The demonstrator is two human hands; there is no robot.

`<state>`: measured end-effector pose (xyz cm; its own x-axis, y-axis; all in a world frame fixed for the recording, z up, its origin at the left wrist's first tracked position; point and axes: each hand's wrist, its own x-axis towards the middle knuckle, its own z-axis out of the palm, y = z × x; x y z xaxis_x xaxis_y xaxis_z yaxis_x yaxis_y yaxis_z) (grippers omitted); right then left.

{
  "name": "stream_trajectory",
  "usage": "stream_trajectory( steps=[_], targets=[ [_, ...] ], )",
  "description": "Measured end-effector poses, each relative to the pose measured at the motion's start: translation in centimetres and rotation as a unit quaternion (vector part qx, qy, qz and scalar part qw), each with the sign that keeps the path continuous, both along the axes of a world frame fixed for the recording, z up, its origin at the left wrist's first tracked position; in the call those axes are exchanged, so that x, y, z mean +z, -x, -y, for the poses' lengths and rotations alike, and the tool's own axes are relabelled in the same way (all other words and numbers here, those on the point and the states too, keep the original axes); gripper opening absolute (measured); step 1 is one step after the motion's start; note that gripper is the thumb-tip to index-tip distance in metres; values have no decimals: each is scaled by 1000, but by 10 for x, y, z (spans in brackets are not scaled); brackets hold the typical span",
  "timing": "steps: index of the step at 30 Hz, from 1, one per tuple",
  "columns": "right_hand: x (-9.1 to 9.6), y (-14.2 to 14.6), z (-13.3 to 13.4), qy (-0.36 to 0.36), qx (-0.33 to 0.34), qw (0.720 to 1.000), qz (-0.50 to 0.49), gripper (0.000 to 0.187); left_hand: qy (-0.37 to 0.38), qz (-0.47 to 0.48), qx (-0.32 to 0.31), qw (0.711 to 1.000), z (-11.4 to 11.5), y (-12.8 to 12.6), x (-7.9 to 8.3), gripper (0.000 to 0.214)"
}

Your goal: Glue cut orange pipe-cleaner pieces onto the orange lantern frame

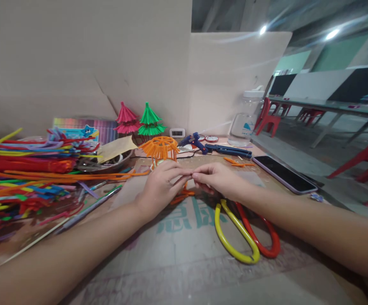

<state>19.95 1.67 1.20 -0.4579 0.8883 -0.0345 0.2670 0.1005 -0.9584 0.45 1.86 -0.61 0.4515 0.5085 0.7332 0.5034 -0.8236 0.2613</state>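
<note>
My left hand (pixel 163 183) and my right hand (pixel 216 180) meet fingertip to fingertip above the middle of the work surface. Both are closed in a pinch; whatever lies between the fingertips is too small or hidden to make out. Below them are short orange pipe cleaner pieces (pixel 184 195), partly covered by the fingers. Just behind my left hand stands an orange pipe cleaner frame (pixel 160 147), shaped like a little roof on posts. Under my right forearm lie scissors (pixel 239 231) with one yellow and one red handle loop, their blades hidden.
Piles of coloured pipe cleaners (pixel 21 186) fill the left side. Behind are a metal bowl (pixel 107 164), pink (pixel 127 118) and green (pixel 149 120) roof-shaped pieces, a blue glue gun (pixel 196 142), pliers (pixel 228 150) and a water bottle (pixel 246 118). A phone (pixel 284 173) lies right.
</note>
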Motion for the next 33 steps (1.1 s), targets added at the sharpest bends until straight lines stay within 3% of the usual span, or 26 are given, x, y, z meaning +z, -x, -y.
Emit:
stream_trajectory(
  steps=[5,10,13,16,18,23,27,33],
  targets=[
    [2,-4,-7,-52,-3,998,-19,25,71,14,26,997,4,-2,4,17],
    [10,-17,-26,-105,-86,990,-43,24,111,32,54,992,6,-4,7,28],
    [18,-20,-25,-58,-77,995,-40,25,117,31,48,991,5,-4,7,26],
    [23,-16,-13,3,32,999,10,32,109,30,32,993,5,-4,7,21],
    [24,-12,-6,1,81,996,47,32,110,31,23,993,4,-4,6,16],
    [18,-9,-5,-27,56,996,60,22,91,35,12,995,4,-4,3,11],
    [11,-10,-7,-7,56,996,68,27,77,36,6,996,3,-2,0,14],
    [12,-3,1,4,2,999,32,21,61,11,5,998,2,-1,-1,18]
  ],
)
